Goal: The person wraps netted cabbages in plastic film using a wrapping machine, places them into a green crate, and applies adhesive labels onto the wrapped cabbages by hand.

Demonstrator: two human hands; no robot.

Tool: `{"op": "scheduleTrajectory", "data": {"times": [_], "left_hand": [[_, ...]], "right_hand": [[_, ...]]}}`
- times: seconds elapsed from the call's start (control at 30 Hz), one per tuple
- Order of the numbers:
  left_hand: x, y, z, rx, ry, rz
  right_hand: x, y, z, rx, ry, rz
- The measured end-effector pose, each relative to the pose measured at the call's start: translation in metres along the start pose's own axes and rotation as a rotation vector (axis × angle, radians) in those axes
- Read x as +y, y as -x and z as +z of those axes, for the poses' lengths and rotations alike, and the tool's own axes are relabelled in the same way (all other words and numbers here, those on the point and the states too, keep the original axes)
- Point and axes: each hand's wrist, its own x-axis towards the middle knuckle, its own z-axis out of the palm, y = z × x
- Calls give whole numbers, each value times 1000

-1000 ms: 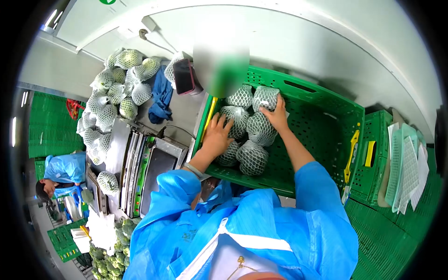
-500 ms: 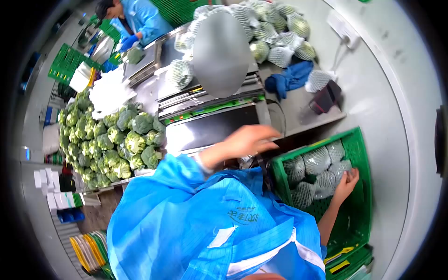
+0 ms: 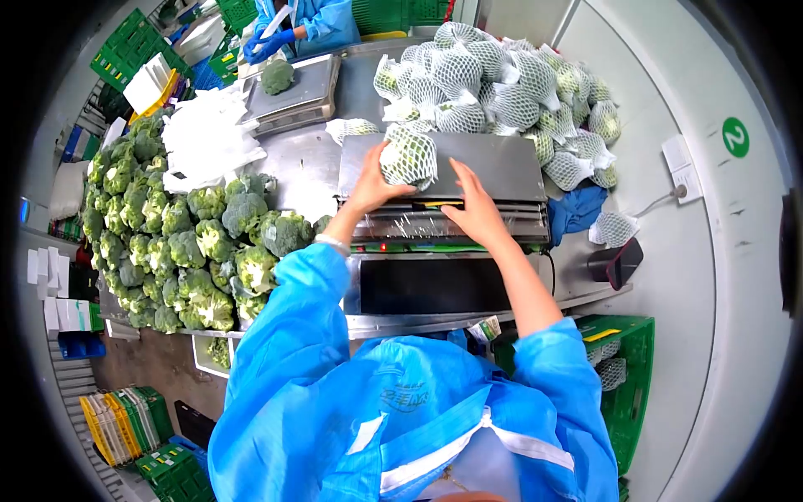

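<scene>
A broccoli head in a white foam net (image 3: 409,157) is in front of me on a steel plate (image 3: 493,163). My left hand (image 3: 373,182) wraps round its left side, fingers along the edge and thumb below. To the right of it, my right hand (image 3: 475,207) stands with fingers spread and thumb out, apart from the broccoli and holding nothing. Under both hands lies a film-wrapping unit with a roll of clear film (image 3: 443,224). Nearer me is its dark flat panel (image 3: 435,286).
Netted heads (image 3: 468,75) are piled behind the plate. Loose broccoli (image 3: 184,243) is heaped at left, beside white foam nets (image 3: 209,138). A green crate (image 3: 623,393) stands at right. Across the table, a co-worker's blue-gloved hands (image 3: 272,43) are near a scale (image 3: 293,92).
My right hand has left the green crate and come up over the wrapping unit. My left hand has moved up to the netted broccoli on the plate. The view has turned toward the table.
</scene>
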Motion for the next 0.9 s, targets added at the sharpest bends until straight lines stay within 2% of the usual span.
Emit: {"op": "scheduleTrajectory", "data": {"times": [0.07, 0.13, 0.17, 0.27, 0.3, 0.4, 0.43, 0.5, 0.57, 0.6, 0.63, 0.67, 0.73, 0.77, 0.87, 0.9], "left_hand": [[10, -20, 6, -107, 14, -141], [15, -49, 9, -302, 11, -248], [42, -51, 3, -328, -164, -194], [49, -51, 15, -410, -124, -206], [55, -43, 22, -400, -106, -189], [56, -19, 37, -389, -11, -102], [59, -10, 31, -387, 92, -178], [58, -1, 1, -368, 294, -314], [54, 27, -37, -43, -5, -262], [58, 42, -55, 26, -164, -430], [43, 64, -60, 159, -313, -435], [34, 82, -60, 173, -483, -407], [30, 103, -37, 74, -599, -391], [36, 104, -18, 82, -607, -347], [21, 93, 21, 104, -530, -293], [18, 89, 17, 12, -389, -393]], "right_hand": [[20, -35, 21, 27, 39, 16], [40, -43, 27, 32, -128, 179], [37, -46, 22, 34, -212, 262], [42, -21, -3, -39, -160, 340], [53, -13, -5, -13, -256, 298], [58, 0, -22, 56, -18, 163], [53, 5, -32, -9, -110, 244], [44, 21, -52, 72, -128, 266], [55, 49, -72, 208, 22, 250], [71, 64, -78, 274, 143, 234], [89, 76, -79, 374, 275, 241], [88, 77, -79, 312, 408, 318], [76, 79, -70, 175, 672, 474], [86, 79, -55, 184, 689, 360], [108, 64, -14, 138, 683, 234], [117, 64, -17, 152, 503, 183]]}}
